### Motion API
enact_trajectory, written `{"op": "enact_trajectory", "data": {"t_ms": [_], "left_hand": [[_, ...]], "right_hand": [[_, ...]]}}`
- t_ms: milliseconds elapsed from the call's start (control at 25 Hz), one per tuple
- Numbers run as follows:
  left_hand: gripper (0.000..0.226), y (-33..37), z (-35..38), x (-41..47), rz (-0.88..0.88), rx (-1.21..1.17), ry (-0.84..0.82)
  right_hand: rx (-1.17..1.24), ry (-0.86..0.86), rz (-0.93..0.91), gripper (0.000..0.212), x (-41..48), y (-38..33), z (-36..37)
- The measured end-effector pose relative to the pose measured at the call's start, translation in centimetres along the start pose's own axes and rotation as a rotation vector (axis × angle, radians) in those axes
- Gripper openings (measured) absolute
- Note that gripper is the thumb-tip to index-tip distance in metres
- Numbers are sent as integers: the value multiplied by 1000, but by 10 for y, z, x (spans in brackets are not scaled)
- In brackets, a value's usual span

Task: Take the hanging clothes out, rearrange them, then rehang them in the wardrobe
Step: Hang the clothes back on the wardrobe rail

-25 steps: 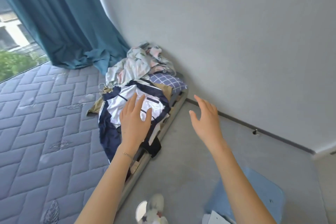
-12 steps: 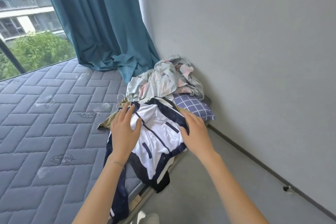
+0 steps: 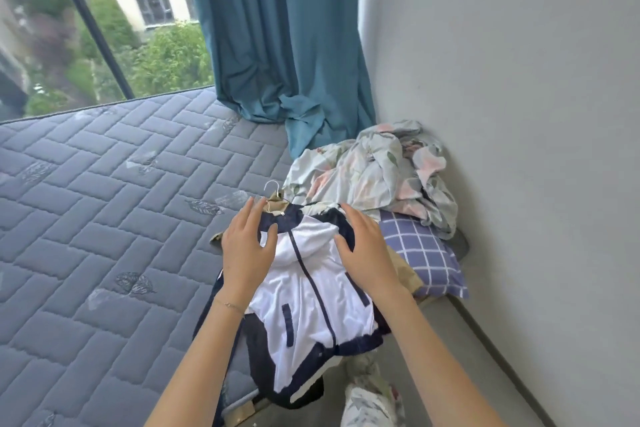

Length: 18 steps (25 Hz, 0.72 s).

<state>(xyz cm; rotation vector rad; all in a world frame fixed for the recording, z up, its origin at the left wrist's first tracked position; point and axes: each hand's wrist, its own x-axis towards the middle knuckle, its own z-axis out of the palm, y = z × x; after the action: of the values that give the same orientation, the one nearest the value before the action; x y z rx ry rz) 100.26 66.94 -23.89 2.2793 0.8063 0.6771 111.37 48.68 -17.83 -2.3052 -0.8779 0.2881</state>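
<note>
Two hands lay flat on a white and navy zip jacket (image 3: 304,305) in the middle of the frame. The left hand (image 3: 247,253) rested on the upper left part of the jacket, by the dark collar. Its fingers were straight and a little spread, and they pinched nothing. A thin bracelet (image 3: 230,305) sat on that wrist. The right hand (image 3: 367,250) rested on the upper right part of the jacket. Its fingers were straight too, with the thumb out to the side, and it held nothing.

The jacket lay spread out, front up, on the right edge of a grey quilted mattress (image 3: 104,218), and its bottom end hung over that edge. A tan piece of clothing (image 3: 273,205) peeked out from under the collar. A white hanger hook (image 3: 272,185) stuck up just above it.

Just beside the right hand, lower right of the middle, was a purple checked pillow (image 3: 420,253). A crumpled flower-print sheet (image 3: 374,170) was piled above the pillow, against the grey wall (image 3: 519,114). A teal curtain (image 3: 277,38) hung at the top middle, and its end touched the mattress. A window (image 3: 104,28) filled the upper left, with trees and a building outside.
</note>
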Motion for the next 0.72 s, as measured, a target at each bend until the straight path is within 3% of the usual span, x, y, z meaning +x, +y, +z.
{"op": "enact_trajectory", "data": {"t_ms": [400,560,720], "left_hand": [[53,-13,125,80,-377,216,127],[53,-54,177,83,-486,191,166],[51,-120,240,84,-470,166,159]], "right_hand": [[-73,-423,-187,58,195,125,38],[-128,-535,-180,57,239,178,104],[-133,-580,-131,56,273,239,189]]}}
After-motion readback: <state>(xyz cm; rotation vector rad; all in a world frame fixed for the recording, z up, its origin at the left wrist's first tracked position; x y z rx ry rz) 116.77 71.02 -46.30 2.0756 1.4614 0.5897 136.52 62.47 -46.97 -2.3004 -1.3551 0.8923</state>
